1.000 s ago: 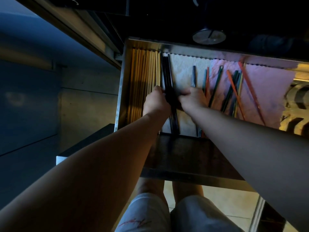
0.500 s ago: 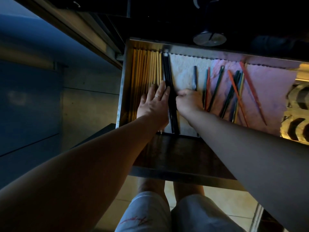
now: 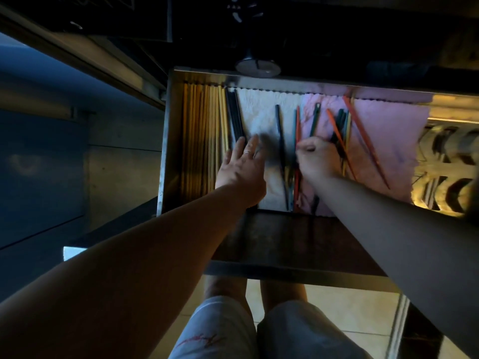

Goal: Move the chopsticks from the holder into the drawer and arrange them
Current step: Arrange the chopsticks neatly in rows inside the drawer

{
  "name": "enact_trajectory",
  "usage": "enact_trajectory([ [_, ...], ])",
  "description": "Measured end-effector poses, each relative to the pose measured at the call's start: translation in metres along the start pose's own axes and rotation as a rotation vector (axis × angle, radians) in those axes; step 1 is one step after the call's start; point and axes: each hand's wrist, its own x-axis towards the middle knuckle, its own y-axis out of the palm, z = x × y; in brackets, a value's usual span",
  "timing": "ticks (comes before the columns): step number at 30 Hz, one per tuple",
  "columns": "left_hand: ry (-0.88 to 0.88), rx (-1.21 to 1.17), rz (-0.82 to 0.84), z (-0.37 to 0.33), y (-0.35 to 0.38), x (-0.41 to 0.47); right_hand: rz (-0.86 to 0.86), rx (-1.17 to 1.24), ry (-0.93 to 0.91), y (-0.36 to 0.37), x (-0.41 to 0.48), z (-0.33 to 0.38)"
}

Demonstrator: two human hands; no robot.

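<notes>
Two hands are working inside the open metal drawer (image 3: 166, 141). Wooden chopsticks (image 3: 202, 130) are lying in a tight parallel row against its left wall, running front to back. Black chopsticks (image 3: 234, 115) are lying straight, just beside that row on its right.

Left hand (image 3: 239, 168) is lying flat with fingers straight and slightly spread, gripping nothing. Its fingertips are touching the near part of the black chopsticks and the white cloth (image 3: 259, 112) lining the drawer floor. A ring (image 3: 247, 152) is showing on one finger. The fingertips are blurred.

Right hand (image 3: 317, 159) is sitting knuckles up, fingers curled down onto the loose coloured chopsticks (image 3: 342, 123). Cannot tell whether it is actually pinching one. These are lying scattered at mixed angles over the white cloth and the pink cloth (image 3: 388, 136). One dark chopstick (image 3: 280, 130) is lying between the two hands, and one red chopstick (image 3: 365, 136) is slanting to the right of the right hand.
</notes>
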Motion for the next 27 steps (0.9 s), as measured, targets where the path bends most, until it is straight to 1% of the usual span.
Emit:
enact_trajectory([
  [3,0.054,-0.053,-0.039,-0.025,0.004,0.004,-0.046,-0.008,-0.019,-0.026,0.008,-0.021],
  [5,0.092,-0.062,-0.041,-0.045,0.009,0.007,-0.083,-0.081,-0.027,-0.043,0.01,-0.036],
  [9,0.122,0.002,0.043,-0.079,0.027,0.015,-0.036,-0.113,-0.019,-0.063,0.011,-0.062],
  [14,0.107,0.074,0.101,-0.097,0.045,0.018,-0.038,-0.148,-0.116,-0.071,0.009,-0.073],
  [17,0.111,0.104,0.099,-0.098,0.046,0.02,0.016,-0.22,-0.106,-0.076,0.01,-0.072],
  [21,0.105,0.141,0.109,-0.096,0.047,0.02,0.112,-0.41,-0.089,-0.079,0.013,-0.066],
  [24,0.093,0.145,0.105,-0.098,0.048,0.019,0.181,-0.409,-0.016,-0.081,0.015,-0.063],
  [27,0.088,0.144,0.11,-0.098,0.048,0.019,0.171,-0.394,0.0,-0.085,0.012,-0.061],
])
